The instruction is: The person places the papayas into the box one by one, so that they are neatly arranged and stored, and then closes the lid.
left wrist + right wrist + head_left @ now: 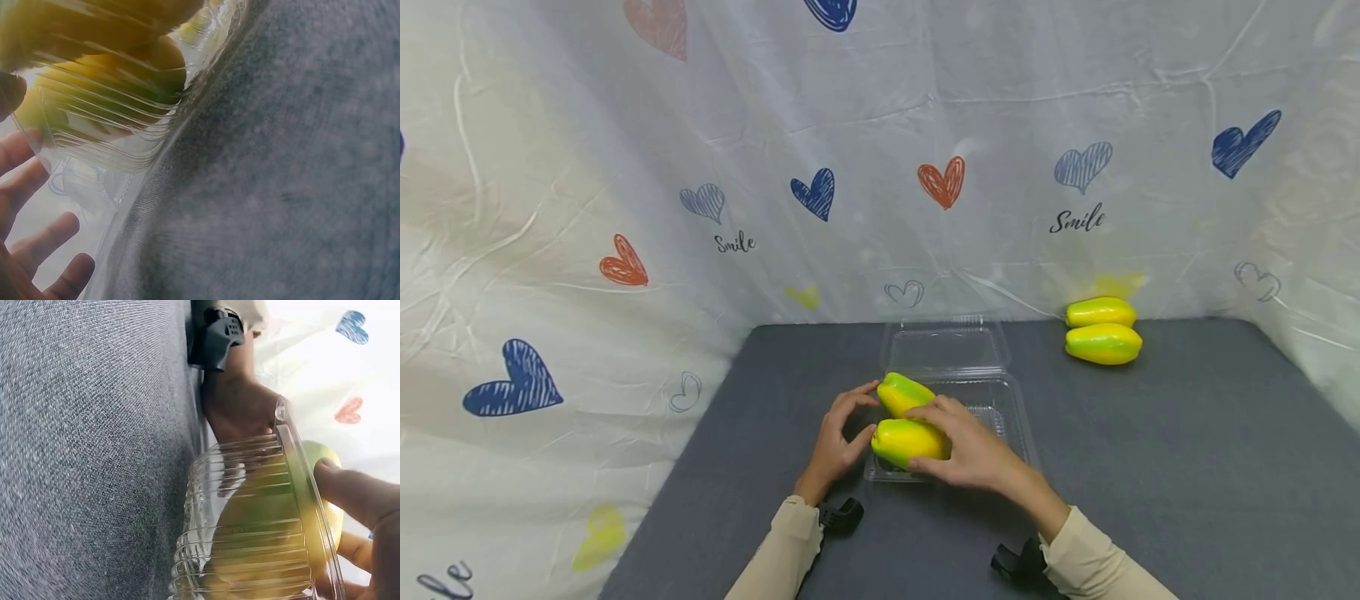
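A clear plastic clamshell box [1019, 417] lies with its lid [943, 343] folded back. Two yellow-green papayas sit at its left side, a farther papaya [899, 392] and a nearer papaya [901, 440]. My right hand [973, 448] grips the nearer one from the right, thumb at its front and fingers over its top. In the right wrist view this papaya [262, 531] shows through the ribbed box wall. My left hand [835, 437] is at the box's left edge, fingers spread, thumb tip beside the nearer papaya. Its fingers [53, 240] look fairly straight in the left wrist view.
Two more papayas, a front one [1103, 344] and a rear one [1101, 312], lie at the table's back right. The grey cloth-covered table [1150, 467] meets a white curtain [865, 108] printed with hearts at the back and sides.
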### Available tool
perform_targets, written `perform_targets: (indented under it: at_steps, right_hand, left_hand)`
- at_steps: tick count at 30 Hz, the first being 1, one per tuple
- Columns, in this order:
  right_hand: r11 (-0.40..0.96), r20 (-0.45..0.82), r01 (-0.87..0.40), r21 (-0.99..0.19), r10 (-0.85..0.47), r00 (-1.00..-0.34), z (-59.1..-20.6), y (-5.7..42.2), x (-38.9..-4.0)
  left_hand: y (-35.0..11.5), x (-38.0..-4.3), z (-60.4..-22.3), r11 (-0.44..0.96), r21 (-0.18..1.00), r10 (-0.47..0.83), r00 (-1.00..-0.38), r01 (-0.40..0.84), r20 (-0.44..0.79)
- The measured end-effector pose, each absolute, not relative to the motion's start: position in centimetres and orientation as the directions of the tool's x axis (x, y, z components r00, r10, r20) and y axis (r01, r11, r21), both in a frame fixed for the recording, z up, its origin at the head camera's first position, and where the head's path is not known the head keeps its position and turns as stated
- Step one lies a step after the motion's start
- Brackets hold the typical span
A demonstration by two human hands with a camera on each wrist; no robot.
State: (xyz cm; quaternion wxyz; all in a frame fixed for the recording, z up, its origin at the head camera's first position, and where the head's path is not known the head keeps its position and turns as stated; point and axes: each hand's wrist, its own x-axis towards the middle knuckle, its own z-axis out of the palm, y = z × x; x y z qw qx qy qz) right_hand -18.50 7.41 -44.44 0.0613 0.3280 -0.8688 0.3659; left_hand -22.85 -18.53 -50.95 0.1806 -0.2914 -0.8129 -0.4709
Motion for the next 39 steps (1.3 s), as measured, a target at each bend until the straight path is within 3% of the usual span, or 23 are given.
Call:
perform_targets:
  at_steps: [12,21,39]
  right_hand:
    - [0.527,0.337,-0.617,-0.585,-0.535,-0.775,-44.3,7.6,-18.6]
    - [0.52,0.346,-0.626,-0.58,-0.539,-0.768,-44.2,7.6,-18.6]
    - [0.519,0.358,-0.635,-0.572,-0.538,-0.763,-43.8,8.1,-18.7]
  left_hand:
    - [-17.6,-21.2,-48.1,0.363,0.674,0.31,-0.766,0.643,0.564]
    - [-18.4,-22.9,-50.9,0.391,0.664,0.297,-0.771,0.637,0.564]
    - [-18.6,-22.9,-51.0,0.394,0.651,0.308,-0.761,0.649,0.572]
